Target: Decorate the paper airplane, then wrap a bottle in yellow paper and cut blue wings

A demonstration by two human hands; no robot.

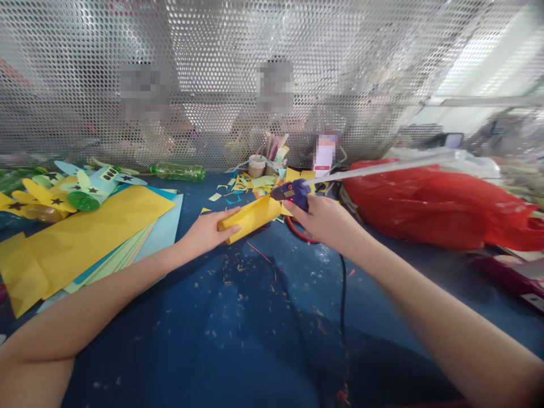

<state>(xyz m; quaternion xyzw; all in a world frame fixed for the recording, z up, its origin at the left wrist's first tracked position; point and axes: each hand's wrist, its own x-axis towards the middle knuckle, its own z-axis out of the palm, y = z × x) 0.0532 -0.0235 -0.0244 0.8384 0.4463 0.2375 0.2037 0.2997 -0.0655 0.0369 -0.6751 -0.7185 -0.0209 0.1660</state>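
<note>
My left hand (210,229) is closed round the near end of a yellow paper roll (255,217) that lies on the blue table (238,317). My right hand (325,218) grips a blue glue gun (293,192), whose nozzle points left at the far end of the roll. A long white glue stick (382,168) sticks out of the back of the gun to the right. The gun's dark cord (342,294) runs down the table toward me.
A stack of yellow and light-blue paper sheets (85,238) lies left. Paper-covered bottle planes (80,190) and a green bottle (178,171) sit behind it. Paper scraps, a cup of tools (257,164) and a red plastic bag (433,207) lie right. A perforated metal screen (238,73) backs the table; people sit behind it.
</note>
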